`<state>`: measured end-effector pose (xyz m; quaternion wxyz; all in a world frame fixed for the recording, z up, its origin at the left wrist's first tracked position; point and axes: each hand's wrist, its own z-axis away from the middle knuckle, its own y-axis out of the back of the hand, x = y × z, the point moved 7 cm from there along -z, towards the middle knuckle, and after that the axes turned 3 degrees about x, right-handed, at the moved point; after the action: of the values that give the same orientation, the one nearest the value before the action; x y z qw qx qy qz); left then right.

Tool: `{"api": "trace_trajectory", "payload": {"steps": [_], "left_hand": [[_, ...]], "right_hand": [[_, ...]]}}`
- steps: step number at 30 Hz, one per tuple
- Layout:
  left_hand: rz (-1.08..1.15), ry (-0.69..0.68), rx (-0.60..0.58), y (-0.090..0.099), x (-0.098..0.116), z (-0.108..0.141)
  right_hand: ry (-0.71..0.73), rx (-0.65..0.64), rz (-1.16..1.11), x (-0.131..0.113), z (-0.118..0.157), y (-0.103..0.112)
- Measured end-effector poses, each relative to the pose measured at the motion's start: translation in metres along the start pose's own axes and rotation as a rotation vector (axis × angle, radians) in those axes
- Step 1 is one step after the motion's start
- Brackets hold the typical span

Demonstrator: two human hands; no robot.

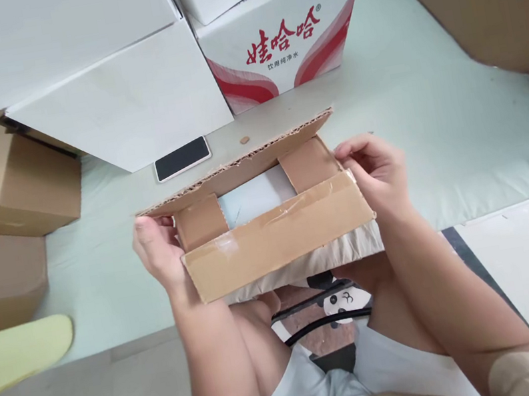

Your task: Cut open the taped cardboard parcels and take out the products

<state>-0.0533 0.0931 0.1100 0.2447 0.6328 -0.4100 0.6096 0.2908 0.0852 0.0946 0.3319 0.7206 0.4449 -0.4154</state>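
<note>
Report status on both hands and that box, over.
Left hand and right hand gripping opposite ends of cardboard box. Top open, pale surface showing inside. Phone beyond, not touching.

room: green cloth [460, 152] right of carton [279, 239], gap between inner flaps [201, 222] | obstacles: white boxes [126, 99], phone [183, 159] beyond carton
</note>
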Motion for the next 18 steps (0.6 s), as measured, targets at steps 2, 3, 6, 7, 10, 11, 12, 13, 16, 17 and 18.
{"api": "trace_trajectory", "payload": {"steps": [2, 3, 6, 7, 10, 11, 12, 13, 16, 17, 18], "left_hand": [[0.033, -0.09, 0.055, 0.0, 0.009, 0.0], [0.054, -0.137, 0.065, 0.0, 0.014, 0.0], [0.078, -0.274, 0.045, 0.002, 0.024, 0.003], [0.066, -0.322, 0.026, 0.003, 0.028, 0.005], [-0.017, -0.42, -0.038, 0.006, 0.035, 0.016], [-0.048, -0.433, -0.069, 0.007, 0.037, 0.019], [-0.071, -0.436, -0.113, 0.008, 0.037, 0.021], [-0.092, -0.436, -0.184, 0.007, 0.037, 0.022], [-0.227, -0.456, -0.549, -0.003, 0.034, 0.027], [-0.312, -0.468, -0.67, -0.005, 0.03, 0.028], [-0.399, -0.478, -0.764, -0.006, 0.027, 0.029]], "right_hand": [[0.091, 0.024, -0.052, -0.02, 0.003, 0.0], [0.13, 0.028, -0.079, -0.027, 0.004, 0.0], [0.207, 0.026, -0.159, -0.04, 0.006, 0.0], [0.227, 0.014, -0.187, -0.042, 0.007, 0.0], [0.296, -0.077, -0.223, -0.045, 0.011, -0.005], [0.297, -0.129, -0.176, -0.044, 0.012, -0.008], [0.276, -0.19, -0.088, -0.043, 0.013, -0.012], [0.239, -0.257, 0.025, -0.04, 0.014, -0.017], [0.164, -0.441, 0.277, -0.037, 0.018, -0.025], [0.181, -0.488, 0.289, -0.04, 0.019, -0.026], [0.209, -0.539, 0.28, -0.045, 0.02, -0.026]]}}
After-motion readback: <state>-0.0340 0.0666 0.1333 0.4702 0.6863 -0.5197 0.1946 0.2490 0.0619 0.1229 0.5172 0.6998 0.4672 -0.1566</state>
